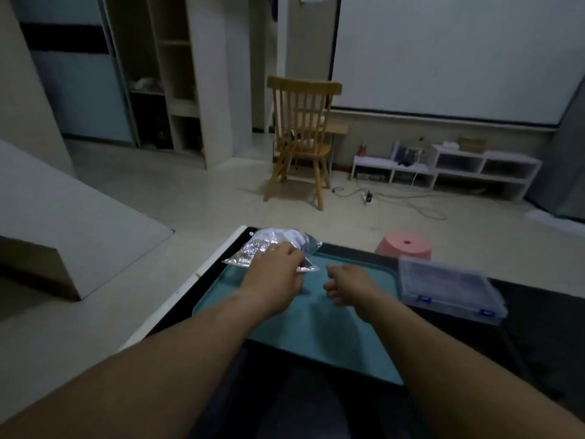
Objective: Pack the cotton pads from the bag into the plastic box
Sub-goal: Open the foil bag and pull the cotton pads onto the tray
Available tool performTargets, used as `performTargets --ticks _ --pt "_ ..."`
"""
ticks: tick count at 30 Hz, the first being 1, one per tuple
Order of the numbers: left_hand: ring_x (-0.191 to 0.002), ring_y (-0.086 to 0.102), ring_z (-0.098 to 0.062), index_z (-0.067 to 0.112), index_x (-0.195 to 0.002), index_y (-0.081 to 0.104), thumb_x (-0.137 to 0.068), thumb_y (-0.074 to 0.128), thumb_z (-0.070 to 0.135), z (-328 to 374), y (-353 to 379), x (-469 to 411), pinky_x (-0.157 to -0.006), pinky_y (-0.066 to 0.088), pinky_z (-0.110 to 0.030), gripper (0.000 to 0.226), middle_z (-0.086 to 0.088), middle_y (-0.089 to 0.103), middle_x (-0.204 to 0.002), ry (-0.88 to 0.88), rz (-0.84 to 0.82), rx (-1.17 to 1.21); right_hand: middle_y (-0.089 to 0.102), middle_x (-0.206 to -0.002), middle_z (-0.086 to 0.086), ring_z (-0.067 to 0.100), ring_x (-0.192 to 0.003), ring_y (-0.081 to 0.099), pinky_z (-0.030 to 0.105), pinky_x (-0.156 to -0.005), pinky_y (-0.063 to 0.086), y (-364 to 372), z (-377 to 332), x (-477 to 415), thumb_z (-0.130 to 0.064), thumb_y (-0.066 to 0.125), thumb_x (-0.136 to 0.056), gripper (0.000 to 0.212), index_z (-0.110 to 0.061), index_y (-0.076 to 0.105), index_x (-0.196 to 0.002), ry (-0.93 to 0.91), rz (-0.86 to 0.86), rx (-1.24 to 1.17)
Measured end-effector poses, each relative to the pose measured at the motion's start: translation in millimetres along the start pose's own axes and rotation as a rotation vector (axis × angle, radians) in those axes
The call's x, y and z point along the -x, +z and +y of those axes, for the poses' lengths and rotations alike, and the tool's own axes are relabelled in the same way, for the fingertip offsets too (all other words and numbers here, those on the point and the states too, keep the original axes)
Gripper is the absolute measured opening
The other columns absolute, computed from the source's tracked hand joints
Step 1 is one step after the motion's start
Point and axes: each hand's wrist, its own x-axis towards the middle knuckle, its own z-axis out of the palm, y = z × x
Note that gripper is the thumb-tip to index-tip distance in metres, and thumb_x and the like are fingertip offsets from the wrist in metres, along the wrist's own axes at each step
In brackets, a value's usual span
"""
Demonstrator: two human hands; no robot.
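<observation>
Fingers (292, 255) of your left hand (274, 274) pinch the crinkled bag (272, 243) at the teal tray's (316, 337) eleven o'clock corner. Your right hand (349, 284) hovers loosely curled, empty, mid-tray; the closed plastic box (449, 288) sits at three o'clock.

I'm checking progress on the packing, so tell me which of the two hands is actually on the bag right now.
The left hand: its fingers rest on the shiny bag at the teal tray's far corner. The right hand hangs loosely curled above the tray, holding nothing.
</observation>
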Motion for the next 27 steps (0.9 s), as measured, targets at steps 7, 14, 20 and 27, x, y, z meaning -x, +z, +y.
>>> performTargets --ticks 7,14,20,27 --pt "-0.113 0.055 -0.029 0.026 -0.112 0.056 -0.091 0.062 0.041 -1 57 -32 -0.092 0.037 -0.044 0.026 -0.002 0.060 -0.116 0.140 0.058 -0.292 0.055 -0.068 0.015 0.024 -0.059 0.050 0.038 -0.060 0.041 9 10 -31 -0.002 0.053 -0.091 0.021 -0.011 0.057 -0.073 -0.094 -0.071 0.182" --pt "-0.075 0.059 -0.031 0.022 -0.093 0.056 -0.077 0.071 0.019 10 52 -14 -0.073 0.036 -0.042 0.021 -0.005 0.058 -0.086 0.368 0.132 -0.384 0.054 -0.065 0.006 0.018 -0.057 0.046 0.025 -0.051 0.037 -4 22 -1 -0.009 0.051 -0.096 0.023 -0.012 0.057 -0.074 -0.163 -0.099 0.096" --pt "-0.078 0.061 -0.032 0.021 -0.100 0.055 -0.066 0.080 0.019 -15 25 45 -0.072 0.036 -0.040 0.042 -0.008 0.060 -0.094 0.202 0.102 -0.421 0.049 -0.059 0.002 0.019 -0.054 0.044 0.031 -0.057 0.038 -35 36 19 -0.013 0.049 -0.093 0.030 -0.019 0.052 -0.063 -0.104 0.134 0.078" --pt "-0.092 0.062 -0.032 0.024 -0.110 0.050 -0.089 0.067 0.051 -38 1 98 -0.079 0.045 -0.045 0.038 -0.005 0.057 -0.104 -0.069 0.021 -0.358 0.043 -0.062 0.006 0.015 -0.046 0.038 0.022 -0.042 0.028 -37 40 36 -0.005 0.047 -0.097 0.024 -0.015 0.047 -0.076 0.011 0.088 -0.146"
